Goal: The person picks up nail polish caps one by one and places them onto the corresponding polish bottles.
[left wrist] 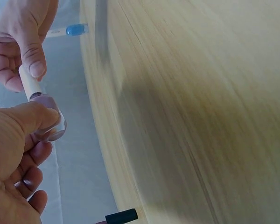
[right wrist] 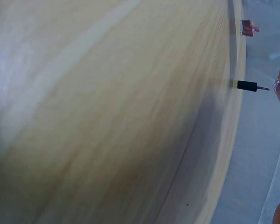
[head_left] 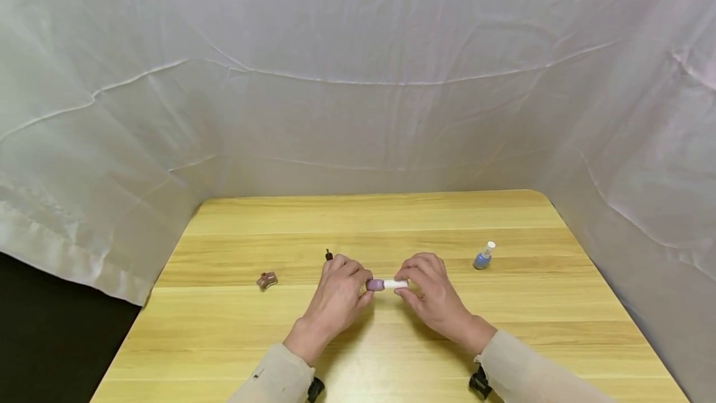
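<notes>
Between my two hands lies a purple nail polish bottle (head_left: 376,285) on its side, its white cap (head_left: 396,284) pointing right. My left hand (head_left: 338,291) pinches the glass body between thumb and fingers. The white cap is gripped by the thumb and fingers of my right hand (head_left: 433,291). In the left wrist view, cap and bottle (left wrist: 49,105) line up, with a dark ring at the neck (left wrist: 36,95); whether the cap is fully seated I cannot tell. Just beyond the left hand, a black brush cap (head_left: 329,256) stands on the table with its brush upward.
A reddish-brown polish bottle (head_left: 266,280) without a cap is on the wooden table (head_left: 224,341), left of the hands. A blue polish bottle (head_left: 482,260) with a white cap stands at the right. Pale cloth (head_left: 358,123) hangs behind and along both sides.
</notes>
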The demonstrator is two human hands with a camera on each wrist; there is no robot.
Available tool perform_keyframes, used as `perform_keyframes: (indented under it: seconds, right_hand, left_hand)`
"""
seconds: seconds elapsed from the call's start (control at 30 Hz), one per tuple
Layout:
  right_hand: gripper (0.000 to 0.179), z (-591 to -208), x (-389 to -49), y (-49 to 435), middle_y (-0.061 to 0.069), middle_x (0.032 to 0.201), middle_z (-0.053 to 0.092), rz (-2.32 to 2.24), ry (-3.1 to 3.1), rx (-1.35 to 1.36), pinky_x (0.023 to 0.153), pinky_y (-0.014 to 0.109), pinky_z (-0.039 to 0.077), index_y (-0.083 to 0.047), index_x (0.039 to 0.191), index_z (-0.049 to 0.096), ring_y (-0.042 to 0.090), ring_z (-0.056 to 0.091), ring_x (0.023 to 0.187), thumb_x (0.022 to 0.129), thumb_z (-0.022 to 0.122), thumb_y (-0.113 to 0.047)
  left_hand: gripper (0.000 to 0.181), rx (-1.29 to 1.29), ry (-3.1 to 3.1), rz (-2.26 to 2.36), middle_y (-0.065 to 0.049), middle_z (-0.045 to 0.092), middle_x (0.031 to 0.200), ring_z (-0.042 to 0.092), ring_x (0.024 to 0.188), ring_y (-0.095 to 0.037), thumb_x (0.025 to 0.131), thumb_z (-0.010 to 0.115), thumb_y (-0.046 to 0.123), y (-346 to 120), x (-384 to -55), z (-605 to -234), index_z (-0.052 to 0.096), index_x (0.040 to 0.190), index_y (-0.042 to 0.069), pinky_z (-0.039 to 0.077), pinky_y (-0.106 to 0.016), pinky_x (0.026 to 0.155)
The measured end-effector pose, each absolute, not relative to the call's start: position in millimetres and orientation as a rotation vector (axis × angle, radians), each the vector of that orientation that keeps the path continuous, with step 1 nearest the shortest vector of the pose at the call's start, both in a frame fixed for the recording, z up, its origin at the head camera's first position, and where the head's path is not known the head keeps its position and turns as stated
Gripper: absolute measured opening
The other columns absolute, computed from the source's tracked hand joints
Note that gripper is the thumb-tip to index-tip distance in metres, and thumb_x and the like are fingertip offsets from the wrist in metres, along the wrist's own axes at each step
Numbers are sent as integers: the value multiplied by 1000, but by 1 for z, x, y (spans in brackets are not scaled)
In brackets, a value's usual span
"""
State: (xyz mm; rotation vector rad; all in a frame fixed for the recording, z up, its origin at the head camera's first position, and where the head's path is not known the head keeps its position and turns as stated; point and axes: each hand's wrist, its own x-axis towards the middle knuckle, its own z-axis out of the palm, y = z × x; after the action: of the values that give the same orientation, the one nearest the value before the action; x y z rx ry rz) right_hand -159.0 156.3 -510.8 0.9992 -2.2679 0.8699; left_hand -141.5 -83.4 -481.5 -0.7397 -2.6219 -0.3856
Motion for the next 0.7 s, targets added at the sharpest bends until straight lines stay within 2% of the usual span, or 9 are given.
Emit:
perform_keyframes:
  seconds: [0.37,0.7]
  right_hand:
    - [23,-510,-160,159,0,111,66,849,-2261,1008,105,47,36,-12,104,72,27,55,115,85,85,-18]
    - [25,-511,-162,161,0,111,67,779,-2268,1030,101,48,38,-12,103,72,26,56,113,99,72,-37]
  left_hand:
    - [13,-734,-2623,-354,9,74,102,54,99,-15,93,83,30,-82,-142,-481,78,97,18,42,-34,88]
    - [13,-731,-2611,-316,8,75,100,55,98,-15,92,83,28,-81,-142,-480,78,95,17,43,-34,88]
